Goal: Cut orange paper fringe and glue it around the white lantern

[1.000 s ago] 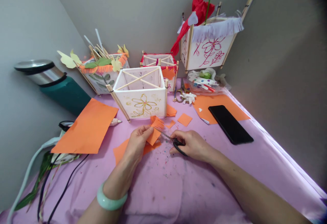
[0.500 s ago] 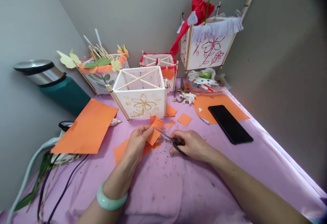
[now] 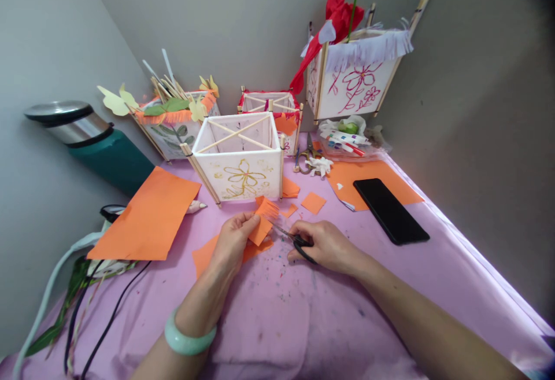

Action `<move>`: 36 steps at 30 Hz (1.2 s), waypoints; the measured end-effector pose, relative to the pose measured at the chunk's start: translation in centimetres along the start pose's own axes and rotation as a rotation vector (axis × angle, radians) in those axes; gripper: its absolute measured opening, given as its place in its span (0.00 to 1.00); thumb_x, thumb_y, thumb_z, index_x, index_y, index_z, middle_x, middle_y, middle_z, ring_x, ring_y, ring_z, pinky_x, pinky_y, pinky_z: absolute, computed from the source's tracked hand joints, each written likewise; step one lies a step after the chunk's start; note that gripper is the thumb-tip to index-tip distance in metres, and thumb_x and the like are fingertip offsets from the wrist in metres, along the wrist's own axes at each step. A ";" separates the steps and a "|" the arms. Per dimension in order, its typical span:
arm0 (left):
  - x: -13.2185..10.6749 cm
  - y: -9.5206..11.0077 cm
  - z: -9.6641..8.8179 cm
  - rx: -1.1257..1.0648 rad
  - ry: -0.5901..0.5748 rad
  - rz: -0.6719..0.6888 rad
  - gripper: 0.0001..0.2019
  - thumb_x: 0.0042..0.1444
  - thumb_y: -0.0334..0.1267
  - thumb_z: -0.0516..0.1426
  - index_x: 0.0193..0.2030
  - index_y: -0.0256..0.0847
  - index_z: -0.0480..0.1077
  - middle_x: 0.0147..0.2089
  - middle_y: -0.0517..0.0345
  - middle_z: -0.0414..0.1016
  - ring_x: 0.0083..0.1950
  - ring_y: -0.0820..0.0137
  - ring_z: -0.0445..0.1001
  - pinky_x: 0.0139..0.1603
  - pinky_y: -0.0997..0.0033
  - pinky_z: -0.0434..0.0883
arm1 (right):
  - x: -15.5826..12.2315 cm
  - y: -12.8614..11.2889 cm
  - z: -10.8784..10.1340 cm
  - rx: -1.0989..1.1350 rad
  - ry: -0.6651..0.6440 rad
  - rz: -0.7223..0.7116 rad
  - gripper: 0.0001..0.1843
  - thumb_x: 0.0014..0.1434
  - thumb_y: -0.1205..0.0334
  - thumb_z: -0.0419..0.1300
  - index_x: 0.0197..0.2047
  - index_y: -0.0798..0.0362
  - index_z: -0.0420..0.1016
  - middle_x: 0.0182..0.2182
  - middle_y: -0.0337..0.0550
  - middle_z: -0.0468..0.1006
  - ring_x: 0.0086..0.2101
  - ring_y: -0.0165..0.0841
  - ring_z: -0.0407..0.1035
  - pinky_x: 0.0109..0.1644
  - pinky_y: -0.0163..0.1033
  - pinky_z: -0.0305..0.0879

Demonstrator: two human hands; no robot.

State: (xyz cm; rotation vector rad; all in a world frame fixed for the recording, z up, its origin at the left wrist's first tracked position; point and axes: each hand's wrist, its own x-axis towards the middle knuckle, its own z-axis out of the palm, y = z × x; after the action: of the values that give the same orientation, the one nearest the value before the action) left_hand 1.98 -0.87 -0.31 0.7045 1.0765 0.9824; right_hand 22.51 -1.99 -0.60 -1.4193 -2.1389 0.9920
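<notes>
My scissors (image 3: 299, 240) have just slid back toward the lower right: a moment ago their blades reached in across the orange paper strip (image 3: 261, 231), and now the tip shows only at its right edge. I take that as a pause between snips, with the lower stretch of the strip uncut. The strip sits near the middle of the frame, just below the white box (image 3: 240, 174) with the yellow flower. Its long axis runs roughly from top to bottom, leaning a little to the lower left; the fringe (image 3: 269, 209) fans out toward the upper right, and a plain corner points down. The scissors lie aslant, tip to the upper left, black handles to the lower right. My left hand (image 3: 234, 241) has thumb and forefinger pinched together on the strip's left side, no gap between them that I can see. My right hand (image 3: 327, 247) is curled round the handles, fingers closed in on them; how far apart the blades stand, I can't tell.
</notes>
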 end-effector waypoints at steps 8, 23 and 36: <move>0.4 0.2 -0.4 -0.011 0.064 0.142 0.14 0.45 0.42 0.65 0.32 0.33 0.71 0.28 0.51 0.78 0.27 0.68 0.76 0.34 0.67 0.74 | -0.1 0.3 -0.2 0.064 -0.020 0.017 0.20 0.47 0.45 0.67 0.37 0.51 0.74 0.22 0.32 0.67 0.24 0.26 0.59 0.26 0.30 0.49; 0.5 0.2 -0.6 -0.009 0.079 0.171 0.15 0.43 0.44 0.66 0.31 0.34 0.71 0.27 0.53 0.78 0.26 0.69 0.75 0.34 0.67 0.73 | -0.2 0.2 -0.4 0.073 -0.051 0.011 0.22 0.47 0.44 0.67 0.37 0.51 0.74 0.22 0.32 0.68 0.23 0.26 0.59 0.27 0.30 0.50; 0.0 0.4 0.3 0.008 0.092 0.134 0.17 0.42 0.44 0.66 0.33 0.34 0.70 0.27 0.52 0.78 0.27 0.67 0.76 0.33 0.67 0.73 | -0.1 -0.1 -0.4 0.065 -0.036 0.011 0.19 0.48 0.46 0.67 0.36 0.51 0.73 0.22 0.32 0.68 0.23 0.26 0.60 0.27 0.31 0.50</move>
State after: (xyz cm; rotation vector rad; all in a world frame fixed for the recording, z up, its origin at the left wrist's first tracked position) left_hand 2.09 -0.73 0.13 0.7512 1.1251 1.1351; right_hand 22.75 -2.01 -0.30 -1.3943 -2.1058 1.0888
